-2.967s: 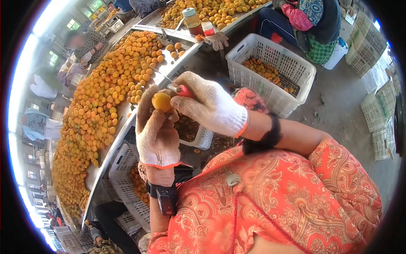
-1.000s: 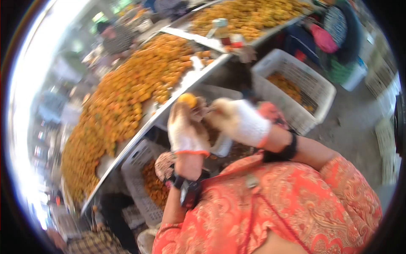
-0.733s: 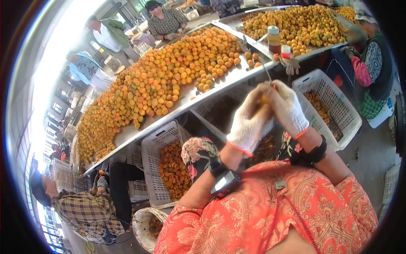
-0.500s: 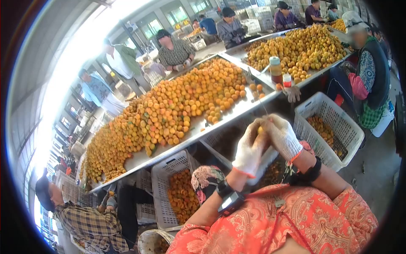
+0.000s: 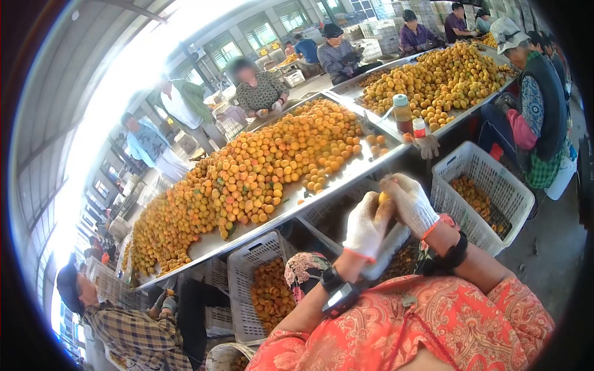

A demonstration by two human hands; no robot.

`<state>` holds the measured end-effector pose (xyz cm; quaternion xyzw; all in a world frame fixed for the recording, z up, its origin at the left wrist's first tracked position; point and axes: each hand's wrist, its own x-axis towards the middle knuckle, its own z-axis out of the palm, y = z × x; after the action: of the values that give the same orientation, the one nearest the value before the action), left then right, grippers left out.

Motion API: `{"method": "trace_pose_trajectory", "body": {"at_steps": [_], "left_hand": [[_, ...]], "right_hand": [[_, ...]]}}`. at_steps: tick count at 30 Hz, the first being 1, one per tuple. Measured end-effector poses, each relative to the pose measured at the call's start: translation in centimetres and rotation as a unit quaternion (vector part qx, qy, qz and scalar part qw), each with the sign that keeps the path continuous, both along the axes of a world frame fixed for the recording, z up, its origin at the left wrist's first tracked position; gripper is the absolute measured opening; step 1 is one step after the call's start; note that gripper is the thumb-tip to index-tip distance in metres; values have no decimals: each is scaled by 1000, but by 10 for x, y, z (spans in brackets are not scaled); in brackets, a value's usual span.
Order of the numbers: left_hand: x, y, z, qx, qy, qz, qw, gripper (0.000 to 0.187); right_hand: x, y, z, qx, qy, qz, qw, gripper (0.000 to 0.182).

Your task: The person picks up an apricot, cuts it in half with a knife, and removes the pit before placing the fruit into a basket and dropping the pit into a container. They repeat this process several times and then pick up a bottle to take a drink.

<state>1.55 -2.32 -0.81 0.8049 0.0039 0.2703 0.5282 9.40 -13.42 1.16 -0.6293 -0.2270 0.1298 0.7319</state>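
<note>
My left hand [image 5: 365, 227], in a white glove with bare fingertips, is closed on a small orange fruit [image 5: 383, 198]. From the other side my right hand [image 5: 411, 204], gloved the same way, meets it with bent fingers around that same fruit. Both hands are above a white crate [image 5: 339, 230] at the front edge of the metal table [image 5: 278, 211]. Beyond them a large heap of orange fruit [image 5: 247, 170] covers much of the table. What the fingertips do on the fruit's far side is hidden.
White crates of fruit stand at left [image 5: 237, 278] and right [image 5: 526, 201]. A bottle [image 5: 402, 114] and red jar [image 5: 419, 128] are on the table edge, a glove [image 5: 427, 147] hanging nearby. Co-workers sit at lower left [image 5: 133, 331], right [image 5: 547, 117] and across the table.
The view has shifted slightly, so the table and crates appear lower. My hands stay together around the fruit. The co-worker at right has the head more visible, tilted down.
</note>
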Motion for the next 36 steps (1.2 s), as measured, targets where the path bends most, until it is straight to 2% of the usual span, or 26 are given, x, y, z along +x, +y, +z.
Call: {"method": "trace_pose_trajectory", "body": {"at_steps": [2, 4, 8, 10, 14, 16, 17, 19, 20, 21, 22, 24, 26, 27, 30, 36], "left_hand": [[3, -1, -2, 17, -2, 2, 1000, 23], [7, -3, -13, -214, 27, -55, 975, 24], [14, -5, -25, -280, -1, -53, 959, 26], [17, -9, -22, -343, -7, 2, 939, 25], [19, -4, -26, -269, 1, 21, 963, 26], [20, 0, -32, -91, -8, 55, 994, 29], [24, 2, -38, -90, -7, 53, 994, 29], [27, 1, -39, -227, -12, -28, 973, 37], [27, -4, -42, -229, -10, -27, 973, 37], [24, -16, -26, -401, 8, -14, 916, 37], [23, -24, -15, -560, 27, 1, 828, 36], [26, -20, -17, -584, 38, 0, 811, 38], [32, -10, -34, -684, 13, -109, 722, 45], [32, -9, -32, -667, 56, -69, 740, 53], [16, -16, -11, -675, 126, -24, 726, 55], [7, -15, -24, -691, 150, -85, 702, 58]], "right_hand": [[6, 3, -5, 6, -7, 1, 1000, 33], [10, 5, -10, -2, -48, 1, 999, 34], [7, 8, -10, -37, -101, -28, 994, 35], [6, 8, -9, -64, -149, -58, 985, 35], [6, 9, -6, -53, -98, -47, 993, 35], [9, 11, -9, -30, -81, -45, 995, 35], [9, 12, -11, -30, -80, -47, 995, 35], [12, 14, -15, -38, -110, -65, 991, 34], [12, 17, -18, -40, -108, -65, 991, 34], [13, 20, -21, -46, -130, -73, 988, 33], [12, 23, -23, -51, -151, -81, 984, 32], [5, 25, -18, -71, -191, -101, 974, 28], [-3, 22, -8, -120, -271, -114, 948, 25], [-2, 24, -11, -130, -293, -110, 941, 23], [-7, 20, -8, -152, -317, -77, 933, 21], [2, 18, -27, -157, -412, -69, 895, 22]]}}
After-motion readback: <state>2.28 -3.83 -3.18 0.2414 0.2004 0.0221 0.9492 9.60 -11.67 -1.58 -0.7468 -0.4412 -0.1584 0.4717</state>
